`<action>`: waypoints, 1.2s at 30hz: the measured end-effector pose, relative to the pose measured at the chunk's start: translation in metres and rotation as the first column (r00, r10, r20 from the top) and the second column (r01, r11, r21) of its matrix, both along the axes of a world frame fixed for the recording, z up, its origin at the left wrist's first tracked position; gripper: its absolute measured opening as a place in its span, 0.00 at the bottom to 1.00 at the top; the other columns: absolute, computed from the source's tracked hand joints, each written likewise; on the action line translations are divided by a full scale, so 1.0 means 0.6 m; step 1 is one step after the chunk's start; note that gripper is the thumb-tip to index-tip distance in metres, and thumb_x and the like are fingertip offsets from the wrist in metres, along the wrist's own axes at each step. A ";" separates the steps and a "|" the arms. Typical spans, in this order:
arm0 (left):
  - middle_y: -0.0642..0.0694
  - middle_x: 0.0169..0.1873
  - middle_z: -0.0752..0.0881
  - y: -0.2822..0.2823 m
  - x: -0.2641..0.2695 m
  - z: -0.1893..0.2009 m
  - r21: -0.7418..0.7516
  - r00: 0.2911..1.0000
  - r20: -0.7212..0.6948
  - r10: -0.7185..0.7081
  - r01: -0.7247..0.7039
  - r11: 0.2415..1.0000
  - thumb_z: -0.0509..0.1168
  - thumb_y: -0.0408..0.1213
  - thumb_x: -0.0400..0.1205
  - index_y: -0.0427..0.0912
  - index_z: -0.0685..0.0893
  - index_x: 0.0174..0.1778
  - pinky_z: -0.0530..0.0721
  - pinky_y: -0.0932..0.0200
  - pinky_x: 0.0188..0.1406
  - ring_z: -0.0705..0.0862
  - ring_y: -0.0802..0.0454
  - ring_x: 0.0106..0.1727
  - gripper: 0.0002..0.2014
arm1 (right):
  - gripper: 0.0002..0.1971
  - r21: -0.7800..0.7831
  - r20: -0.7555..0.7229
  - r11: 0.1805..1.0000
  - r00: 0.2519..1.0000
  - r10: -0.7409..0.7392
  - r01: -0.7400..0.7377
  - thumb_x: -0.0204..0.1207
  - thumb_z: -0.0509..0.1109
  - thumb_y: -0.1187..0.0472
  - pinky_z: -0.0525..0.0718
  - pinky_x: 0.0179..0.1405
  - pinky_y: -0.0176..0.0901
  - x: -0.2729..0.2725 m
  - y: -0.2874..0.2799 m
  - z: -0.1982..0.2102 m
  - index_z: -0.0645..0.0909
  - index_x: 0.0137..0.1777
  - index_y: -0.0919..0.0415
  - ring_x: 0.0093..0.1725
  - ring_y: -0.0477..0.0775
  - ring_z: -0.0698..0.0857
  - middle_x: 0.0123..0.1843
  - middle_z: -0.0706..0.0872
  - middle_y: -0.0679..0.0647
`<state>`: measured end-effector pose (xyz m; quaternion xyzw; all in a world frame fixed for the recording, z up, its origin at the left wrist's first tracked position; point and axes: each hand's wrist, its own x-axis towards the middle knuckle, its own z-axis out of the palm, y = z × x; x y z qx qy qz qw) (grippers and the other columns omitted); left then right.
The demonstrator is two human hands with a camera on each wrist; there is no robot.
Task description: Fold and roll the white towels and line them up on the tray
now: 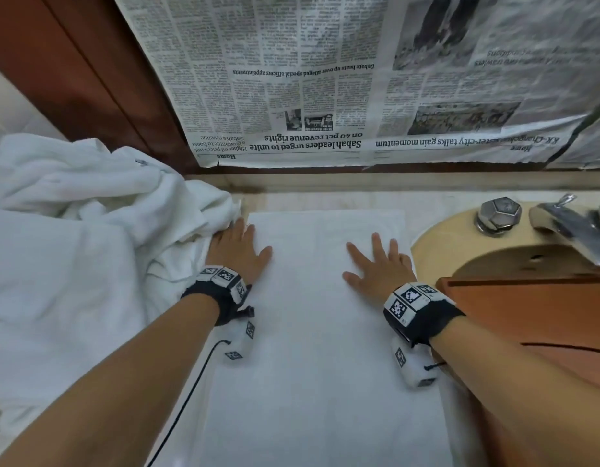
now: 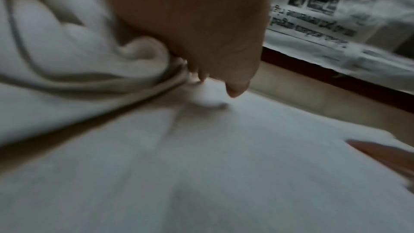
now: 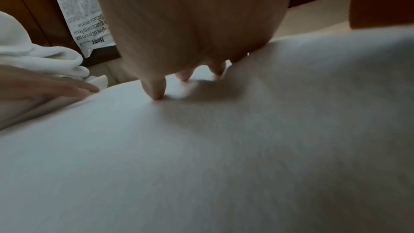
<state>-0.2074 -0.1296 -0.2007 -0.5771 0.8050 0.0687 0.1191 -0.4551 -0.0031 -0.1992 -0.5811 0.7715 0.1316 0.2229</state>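
Observation:
A white towel (image 1: 325,315) lies flat in a long folded strip on the counter, running from the wall side toward me. My left hand (image 1: 239,249) rests palm down on its far left edge, fingers straight. My right hand (image 1: 379,264) presses flat on its far right part, fingers spread. In the left wrist view the left hand (image 2: 201,42) lies over the towel (image 2: 224,166) beside the heap. In the right wrist view the right hand's fingertips (image 3: 156,93) touch the towel (image 3: 224,148). A wooden tray (image 1: 527,318) stands to the right, with its inside hidden.
A heap of loose white towels (image 1: 73,230) fills the counter's left side, touching my left hand. A beige sink (image 1: 493,247) with chrome taps (image 1: 499,214) sits at the right. Newspaper (image 1: 359,79) covers the wall behind, and a wooden panel (image 1: 73,79) stands at the far left.

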 end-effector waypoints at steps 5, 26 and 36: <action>0.47 0.86 0.45 -0.014 -0.029 -0.011 0.058 0.990 0.060 -0.131 0.127 0.990 0.46 0.58 0.86 0.44 0.49 0.85 0.51 0.42 0.82 0.48 0.48 0.86 0.34 | 0.34 -0.001 -0.038 1.000 0.999 -0.013 0.013 0.81 0.46 0.32 0.48 0.81 0.64 -0.040 -0.031 0.005 0.38 0.84 0.36 0.85 0.63 0.38 0.86 0.33 0.53; 0.53 0.85 0.37 0.276 0.046 -0.018 0.180 0.966 -0.154 -0.207 0.234 0.955 0.40 0.75 0.71 0.59 0.46 0.85 0.59 0.48 0.79 0.40 0.50 0.86 0.46 | 0.34 -0.022 0.113 0.999 0.993 0.036 -0.034 0.82 0.59 0.45 0.56 0.80 0.62 0.074 0.206 0.017 0.48 0.84 0.43 0.85 0.64 0.41 0.87 0.38 0.55; 0.47 0.80 0.63 0.318 0.003 0.018 0.222 0.907 -0.418 -0.057 0.163 0.961 0.65 0.51 0.82 0.49 0.72 0.76 0.65 0.53 0.75 0.63 0.49 0.80 0.26 | 0.22 -0.087 0.373 0.964 0.906 -0.201 0.250 0.81 0.66 0.51 0.73 0.71 0.46 0.045 0.196 0.071 0.75 0.73 0.56 0.73 0.56 0.74 0.75 0.75 0.55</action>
